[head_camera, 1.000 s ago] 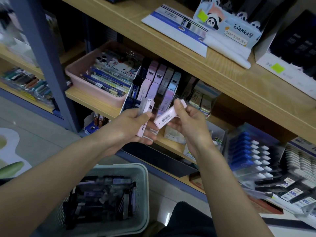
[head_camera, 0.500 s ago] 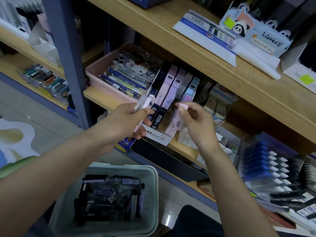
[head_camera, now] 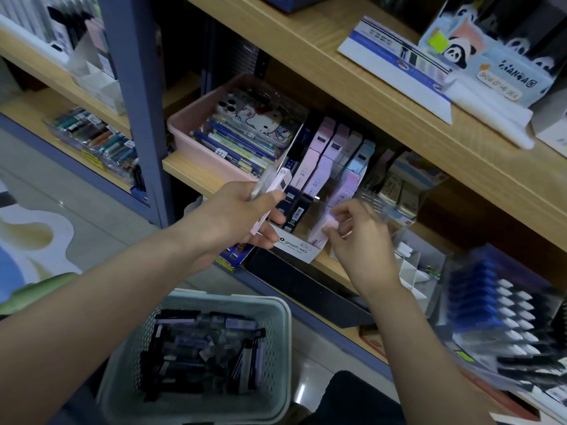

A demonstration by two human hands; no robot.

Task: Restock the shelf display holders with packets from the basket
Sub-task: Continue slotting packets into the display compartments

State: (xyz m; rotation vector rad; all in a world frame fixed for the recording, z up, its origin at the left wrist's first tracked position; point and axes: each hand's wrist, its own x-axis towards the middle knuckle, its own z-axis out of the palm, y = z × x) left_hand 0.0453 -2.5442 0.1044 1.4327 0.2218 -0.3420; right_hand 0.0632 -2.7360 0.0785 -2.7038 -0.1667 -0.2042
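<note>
Pink packets (head_camera: 280,180) are sitting in my left hand (head_camera: 239,216), mid-frame. My right hand (head_camera: 363,240) is pinching one blurry pink packet (head_camera: 319,234) at the holder (head_camera: 295,250). My arm is hiding a corner of the basket (head_camera: 276,305), below.

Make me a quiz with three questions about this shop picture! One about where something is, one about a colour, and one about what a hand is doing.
1. Where does the basket stand?
A. On the top shelf
B. On the floor
C. On a chair

2. What colour is the packet that the right hand pinches?
A. Pink
B. Green
C. Orange

3. What is the left hand doing?
A. Lying flat and empty
B. Gripping pink packets
C. Pressing on the basket

Answers:
1 B, the basket sits low on the floor, under the two hands.
2 A, the packet being set into the display holder is pale pink.
3 B, the fingers curl round the pink packets.
</note>
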